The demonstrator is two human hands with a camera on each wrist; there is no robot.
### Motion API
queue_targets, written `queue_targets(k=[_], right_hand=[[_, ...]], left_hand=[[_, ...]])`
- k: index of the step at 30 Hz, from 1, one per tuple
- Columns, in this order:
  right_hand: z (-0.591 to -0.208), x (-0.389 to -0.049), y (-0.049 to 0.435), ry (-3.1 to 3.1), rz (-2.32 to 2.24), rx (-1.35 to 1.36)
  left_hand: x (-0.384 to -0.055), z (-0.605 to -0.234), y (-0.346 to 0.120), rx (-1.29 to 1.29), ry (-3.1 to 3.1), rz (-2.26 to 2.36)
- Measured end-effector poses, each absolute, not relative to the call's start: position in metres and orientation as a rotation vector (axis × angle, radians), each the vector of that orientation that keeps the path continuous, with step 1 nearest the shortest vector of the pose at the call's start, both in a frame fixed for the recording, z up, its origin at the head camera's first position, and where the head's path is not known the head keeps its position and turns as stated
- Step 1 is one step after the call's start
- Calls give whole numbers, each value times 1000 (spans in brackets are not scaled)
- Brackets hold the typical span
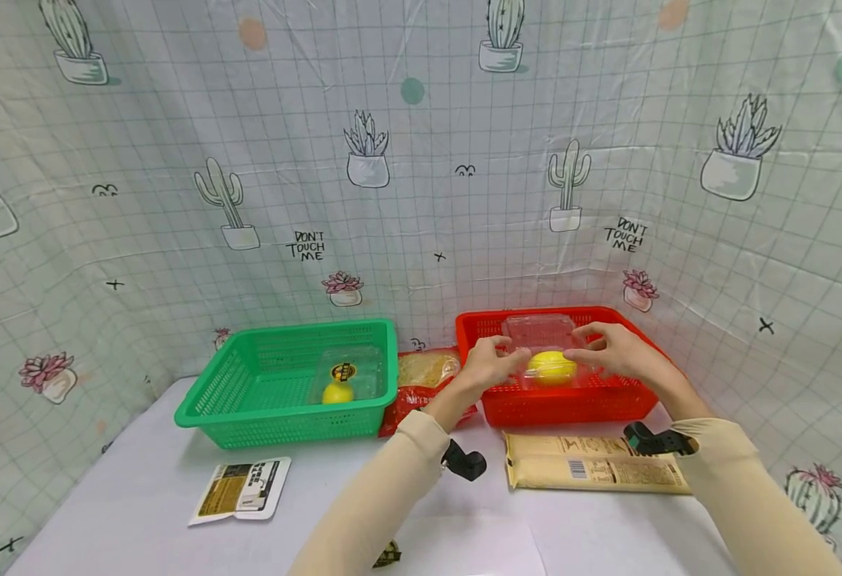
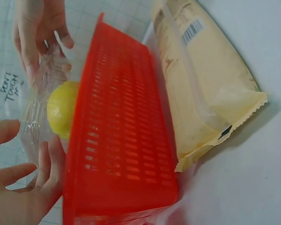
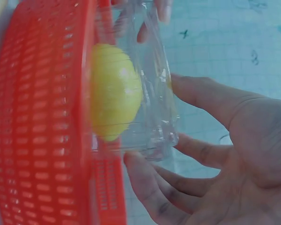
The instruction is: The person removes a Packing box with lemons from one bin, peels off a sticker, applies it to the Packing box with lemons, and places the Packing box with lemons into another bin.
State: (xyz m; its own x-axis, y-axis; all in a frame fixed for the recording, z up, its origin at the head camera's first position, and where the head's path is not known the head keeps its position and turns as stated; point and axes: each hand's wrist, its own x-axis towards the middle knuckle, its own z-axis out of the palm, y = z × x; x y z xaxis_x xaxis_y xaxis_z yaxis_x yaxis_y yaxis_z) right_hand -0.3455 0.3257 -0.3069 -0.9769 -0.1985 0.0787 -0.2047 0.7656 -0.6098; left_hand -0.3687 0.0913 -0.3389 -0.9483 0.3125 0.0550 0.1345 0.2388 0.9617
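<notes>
A clear plastic clamshell box with a yellow lemon in it is at the red basket. Both hands are at this box, one at either side. My left hand holds its left side, fingers bent around the edge in the left wrist view. On the opposite side, my right hand grips the box between thumb and fingers. The lemon shows through the clear wall, beside the basket rim. Whether the lid is fastened I cannot tell.
At left stands a green basket holding another clear box with a yellow fruit. A red food packet lies between the baskets. In front are a beige packet and a white-and-brown packet.
</notes>
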Motion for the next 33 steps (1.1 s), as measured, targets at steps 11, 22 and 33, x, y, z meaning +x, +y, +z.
queue_targets(k=[11, 22, 33], right_hand=[[-289, -333, 314, -2817, 1127, 307], [-284, -331, 314, -2661, 1332, 209], [-291, -339, 318, -2642, 1366, 194]], left_hand=[[-359, -315, 72, 440, 2076, 1974], [-345, -307, 57, 474, 2073, 1903], [-332, -320, 36, 540, 2042, 1813]])
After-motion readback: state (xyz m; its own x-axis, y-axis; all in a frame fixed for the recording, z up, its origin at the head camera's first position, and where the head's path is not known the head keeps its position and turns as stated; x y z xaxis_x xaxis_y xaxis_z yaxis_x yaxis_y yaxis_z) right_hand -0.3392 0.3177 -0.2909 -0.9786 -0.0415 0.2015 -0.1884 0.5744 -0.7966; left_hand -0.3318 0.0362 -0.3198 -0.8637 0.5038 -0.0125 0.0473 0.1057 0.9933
